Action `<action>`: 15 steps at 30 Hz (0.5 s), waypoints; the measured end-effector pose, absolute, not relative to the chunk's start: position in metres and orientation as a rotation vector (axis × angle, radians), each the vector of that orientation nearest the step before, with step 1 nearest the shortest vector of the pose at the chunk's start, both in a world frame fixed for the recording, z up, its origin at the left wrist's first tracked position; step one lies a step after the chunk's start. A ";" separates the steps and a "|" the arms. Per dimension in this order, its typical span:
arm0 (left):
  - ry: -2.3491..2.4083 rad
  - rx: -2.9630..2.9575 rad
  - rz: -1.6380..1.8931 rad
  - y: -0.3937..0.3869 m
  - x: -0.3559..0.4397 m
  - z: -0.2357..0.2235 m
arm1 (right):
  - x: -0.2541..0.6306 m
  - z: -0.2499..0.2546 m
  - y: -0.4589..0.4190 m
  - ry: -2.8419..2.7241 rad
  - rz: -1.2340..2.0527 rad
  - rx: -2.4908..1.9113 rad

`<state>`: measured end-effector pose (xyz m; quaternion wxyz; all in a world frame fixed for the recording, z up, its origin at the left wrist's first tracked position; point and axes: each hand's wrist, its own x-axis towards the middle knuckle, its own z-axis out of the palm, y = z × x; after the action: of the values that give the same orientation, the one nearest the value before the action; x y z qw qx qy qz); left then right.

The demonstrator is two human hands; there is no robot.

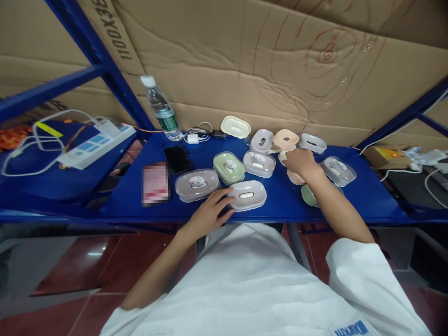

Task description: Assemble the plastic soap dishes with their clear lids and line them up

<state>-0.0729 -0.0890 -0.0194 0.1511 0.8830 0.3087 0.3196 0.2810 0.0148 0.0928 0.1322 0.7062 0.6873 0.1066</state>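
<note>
My left hand (210, 212) has its fingers spread at the left edge of a light grey soap dish (257, 190) near the table's front edge, the fingertips touching its rim. My right hand (300, 162) reaches to the back right, its fingers closed at a small cream piece (283, 158), mostly hidden by the hand. A peach soap dish (296, 177) shows partly under that hand, and a green one (308, 196) lies partly behind the forearm. A lidded grey soap dish (198, 184), a lidded green one (229, 168) and a lidded grey one (259, 163) lie between my hands.
Along the back are a cream dish (235, 127), a grey one (262, 141), a peach one (285, 140) and another grey one (312, 143). A lidded dish (338, 171) lies right. A water bottle (164, 114), charger (193, 138) and phone (178, 159) are left.
</note>
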 end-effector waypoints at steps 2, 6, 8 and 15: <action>0.904 2.536 0.905 -0.089 -0.072 -0.019 | 0.289 0.085 0.016 1.939 0.310 2.088; 0.914 2.569 0.877 -0.089 -0.072 -0.019 | 0.296 0.077 0.025 1.923 0.353 2.113; 0.900 2.579 0.881 -0.089 -0.072 -0.019 | 0.296 0.075 0.028 1.932 0.392 2.119; 0.883 2.582 0.913 -0.089 -0.071 -0.017 | 0.301 0.071 0.029 1.967 0.440 2.117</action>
<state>-0.0706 -0.0885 -0.0167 0.1316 0.8895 0.3040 0.3146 0.3005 0.0291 0.0712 0.1090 0.7199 0.6689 0.1498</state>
